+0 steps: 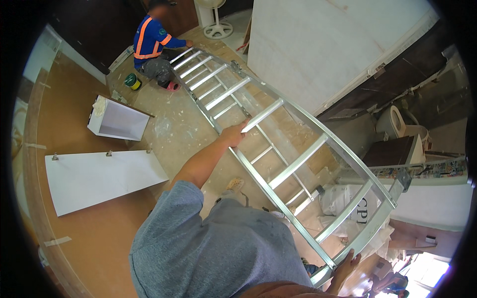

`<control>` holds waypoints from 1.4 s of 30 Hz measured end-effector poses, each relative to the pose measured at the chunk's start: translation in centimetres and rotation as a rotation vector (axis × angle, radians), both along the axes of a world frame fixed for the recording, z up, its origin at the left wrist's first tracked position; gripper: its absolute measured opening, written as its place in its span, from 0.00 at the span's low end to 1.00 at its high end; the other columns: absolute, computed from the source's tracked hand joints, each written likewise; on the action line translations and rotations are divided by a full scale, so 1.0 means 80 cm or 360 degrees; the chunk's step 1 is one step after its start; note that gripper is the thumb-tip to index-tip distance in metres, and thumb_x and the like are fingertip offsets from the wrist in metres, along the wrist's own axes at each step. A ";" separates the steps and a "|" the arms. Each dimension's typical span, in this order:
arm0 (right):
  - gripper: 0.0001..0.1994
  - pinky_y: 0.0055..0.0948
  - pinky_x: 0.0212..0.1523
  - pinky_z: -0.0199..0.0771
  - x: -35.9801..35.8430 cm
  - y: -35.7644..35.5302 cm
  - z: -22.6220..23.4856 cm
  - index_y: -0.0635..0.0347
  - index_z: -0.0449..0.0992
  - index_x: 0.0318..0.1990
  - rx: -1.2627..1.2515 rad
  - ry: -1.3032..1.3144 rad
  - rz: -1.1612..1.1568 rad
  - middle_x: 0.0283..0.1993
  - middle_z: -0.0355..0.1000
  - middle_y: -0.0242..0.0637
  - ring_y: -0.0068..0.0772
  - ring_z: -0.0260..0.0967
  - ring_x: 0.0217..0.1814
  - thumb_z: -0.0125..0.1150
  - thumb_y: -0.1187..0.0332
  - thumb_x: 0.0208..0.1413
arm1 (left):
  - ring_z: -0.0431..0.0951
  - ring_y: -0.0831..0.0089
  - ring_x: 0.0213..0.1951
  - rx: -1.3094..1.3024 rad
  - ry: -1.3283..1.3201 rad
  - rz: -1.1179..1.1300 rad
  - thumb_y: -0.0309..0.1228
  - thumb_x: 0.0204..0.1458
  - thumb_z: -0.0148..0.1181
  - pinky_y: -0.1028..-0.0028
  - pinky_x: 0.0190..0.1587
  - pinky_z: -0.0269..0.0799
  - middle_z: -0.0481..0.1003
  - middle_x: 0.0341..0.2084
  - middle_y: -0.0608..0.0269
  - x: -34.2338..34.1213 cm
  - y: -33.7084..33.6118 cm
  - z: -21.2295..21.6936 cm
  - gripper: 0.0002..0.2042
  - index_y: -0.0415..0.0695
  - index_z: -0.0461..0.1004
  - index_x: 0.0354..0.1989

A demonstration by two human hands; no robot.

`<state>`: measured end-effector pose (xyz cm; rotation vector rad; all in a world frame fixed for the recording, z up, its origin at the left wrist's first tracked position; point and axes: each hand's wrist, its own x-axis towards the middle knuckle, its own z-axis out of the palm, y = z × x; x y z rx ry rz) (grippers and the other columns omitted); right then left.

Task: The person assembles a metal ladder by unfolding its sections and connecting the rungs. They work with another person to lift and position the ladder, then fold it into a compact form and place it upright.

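A long aluminium ladder [278, 149] slants from the upper left down to the lower right, held off the floor. My left hand [232, 135] is shut on its left rail beside a rung, arm stretched out from my grey sleeve. My right hand [348, 263] grips the rail at the ladder's near end, at the lower right. At the far end a crouching person [151, 44] in a blue shirt and orange vest has a hand on the ladder's top.
A white panel [99, 179] and a white open cabinet box [117, 119] lie on the brown surface at left. A green can [131, 81] sits by the crouching person. A large white board [323, 44], a fan [216, 20], a toilet [395, 121] and a white sack [343, 198] stand around.
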<state>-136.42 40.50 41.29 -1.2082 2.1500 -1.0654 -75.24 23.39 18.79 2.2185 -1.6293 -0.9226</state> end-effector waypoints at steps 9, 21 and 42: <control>0.21 0.21 0.33 0.65 -0.027 0.005 -0.013 0.65 0.66 0.53 0.0059 0.0026 0.0012 0.36 0.69 0.33 0.20 0.64 0.35 0.56 0.57 0.63 | 0.79 0.52 0.43 -0.0012 -0.0004 0.0005 0.41 0.59 0.52 0.59 0.46 0.74 0.77 0.45 0.49 -0.001 -0.001 -0.003 0.34 0.66 0.44 0.72; 0.18 0.19 0.25 0.57 -0.032 0.007 -0.017 0.63 0.67 0.50 0.0066 0.0030 -0.0012 0.30 0.65 0.27 0.16 0.59 0.28 0.56 0.58 0.63 | 0.81 0.56 0.37 0.0120 0.0108 0.0041 0.40 0.58 0.52 0.59 0.45 0.75 0.78 0.43 0.50 -0.006 -0.002 0.031 0.34 0.65 0.45 0.72; 0.21 0.25 0.46 0.67 0.017 -0.009 0.067 0.66 0.64 0.58 0.0205 -0.0437 -0.0043 0.44 0.71 0.37 0.26 0.68 0.45 0.56 0.63 0.63 | 0.78 0.51 0.44 0.0120 0.0196 0.0034 0.39 0.57 0.55 0.59 0.49 0.72 0.76 0.47 0.46 0.008 -0.003 0.043 0.34 0.61 0.48 0.71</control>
